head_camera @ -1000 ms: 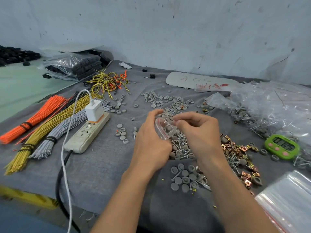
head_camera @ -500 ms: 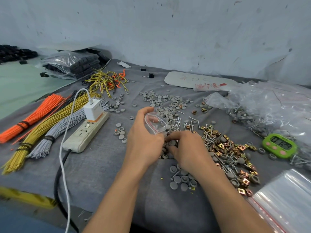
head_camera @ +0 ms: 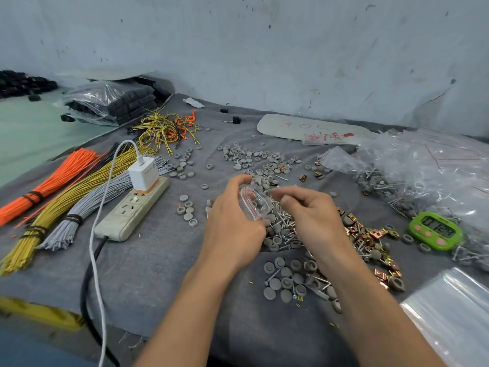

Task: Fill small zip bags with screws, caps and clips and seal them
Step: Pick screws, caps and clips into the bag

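Note:
My left hand (head_camera: pixel 232 229) holds a small clear zip bag (head_camera: pixel 255 203) with a red strip, its mouth held wide and turned towards the right. My right hand (head_camera: pixel 309 215) is raised beside the bag's mouth, fingertips pinched together; what they hold is too small to tell. Under both hands lies a heap of silver screws (head_camera: pixel 284 226). Grey round caps (head_camera: pixel 284 283) are scattered in front of it and farther back (head_camera: pixel 254 160). Brass-coloured clips (head_camera: pixel 367 234) lie to the right.
A power strip (head_camera: pixel 132 210) with a white charger (head_camera: pixel 144 176) and cable lies left. Orange, yellow and grey wire bundles (head_camera: pixel 53 205) sit beyond it. A green timer (head_camera: pixel 435 230), filled bags (head_camera: pixel 423 176) and empty zip bags (head_camera: pixel 455 313) are right.
My right hand has risen from the screw heap to the bag's mouth. My left hand with the bag stayed roughly in place.

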Demonstrator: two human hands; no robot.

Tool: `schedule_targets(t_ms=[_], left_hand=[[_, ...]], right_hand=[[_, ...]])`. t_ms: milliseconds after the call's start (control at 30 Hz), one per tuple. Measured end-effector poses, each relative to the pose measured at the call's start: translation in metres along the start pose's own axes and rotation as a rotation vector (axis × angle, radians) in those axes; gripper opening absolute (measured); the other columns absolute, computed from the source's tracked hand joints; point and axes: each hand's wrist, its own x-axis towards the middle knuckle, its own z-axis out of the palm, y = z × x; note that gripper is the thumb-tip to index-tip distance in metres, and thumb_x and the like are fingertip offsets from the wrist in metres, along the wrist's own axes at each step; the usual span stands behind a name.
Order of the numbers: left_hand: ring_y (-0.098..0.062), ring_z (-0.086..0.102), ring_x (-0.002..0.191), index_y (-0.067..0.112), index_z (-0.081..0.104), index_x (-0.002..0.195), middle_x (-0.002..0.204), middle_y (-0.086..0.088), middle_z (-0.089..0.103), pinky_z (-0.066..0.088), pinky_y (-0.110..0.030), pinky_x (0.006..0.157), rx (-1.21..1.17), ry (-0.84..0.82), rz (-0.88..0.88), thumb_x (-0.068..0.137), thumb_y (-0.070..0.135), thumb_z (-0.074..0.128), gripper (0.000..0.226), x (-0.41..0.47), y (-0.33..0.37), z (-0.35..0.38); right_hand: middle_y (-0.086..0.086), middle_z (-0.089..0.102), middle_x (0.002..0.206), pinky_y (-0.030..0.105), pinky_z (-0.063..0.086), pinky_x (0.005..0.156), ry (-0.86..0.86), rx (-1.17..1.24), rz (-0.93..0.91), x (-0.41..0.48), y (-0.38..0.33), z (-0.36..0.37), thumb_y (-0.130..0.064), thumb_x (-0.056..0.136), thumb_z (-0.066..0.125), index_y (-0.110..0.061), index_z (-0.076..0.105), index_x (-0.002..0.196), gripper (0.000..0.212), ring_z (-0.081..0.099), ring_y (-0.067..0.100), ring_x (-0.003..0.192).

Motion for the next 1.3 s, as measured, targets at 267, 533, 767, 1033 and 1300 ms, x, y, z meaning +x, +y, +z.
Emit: schedule_targets(t_ms=[267,533,767,1033,1300], left_hand=[[-0.018,0.056,0.114,0.043,0.045,0.134,0.121,0.008,0.063,0.038,-0.028,0.083,0.150,-0.031,-0.011,0.071,0.010,0.066,0.073,0.000,0.000,0.010],[-0.004,0.057,0.087,0.040,0.057,0.107,0.096,0.019,0.066,0.037,-0.011,0.064,0.107,-0.020,0.047,0.076,0.014,0.065,0.040,0.002,-0.001,0.011],[0.022,0.054,0.084,0.044,0.057,0.093,0.089,0.029,0.065,0.037,0.001,0.066,-0.048,0.102,0.027,0.069,0.010,0.071,0.044,0.002,0.003,0.002],[0.016,0.058,0.095,0.039,0.062,0.104,0.098,0.028,0.066,0.037,0.001,0.073,-0.145,0.186,0.052,0.072,0.004,0.072,0.050,0.005,-0.003,-0.004],[0.007,0.060,0.096,0.044,0.059,0.108,0.101,0.026,0.067,0.042,-0.009,0.075,-0.094,0.122,0.038,0.073,0.013,0.072,0.049,0.005,-0.006,-0.009]], right_hand=[[-0.013,0.075,0.071,0.017,0.048,0.053,0.135,0.046,-0.103,-0.011,-0.016,0.008,-0.021,0.085,0.078,-0.028,0.061,0.088,0.018,0.069,0.004,0.061],[-0.023,0.077,0.086,0.016,0.053,0.078,0.011,-0.034,-0.156,-0.012,-0.015,0.011,-0.016,0.084,0.077,-0.030,0.084,0.083,0.016,0.071,-0.004,0.085],[-0.021,0.076,0.089,0.023,0.054,0.079,0.142,-0.215,0.015,-0.003,0.001,-0.005,-0.019,0.089,0.075,-0.035,0.080,0.099,0.020,0.066,-0.007,0.076],[-0.001,0.073,0.115,0.031,0.054,0.095,-0.050,-0.722,0.104,-0.011,0.004,0.021,-0.015,0.091,0.068,-0.035,0.072,0.124,0.040,0.066,0.022,0.109],[-0.009,0.078,0.098,0.014,0.052,0.080,0.092,-0.473,-0.030,-0.014,0.000,0.009,-0.012,0.086,0.079,-0.029,0.080,0.108,0.028,0.070,0.004,0.085]])
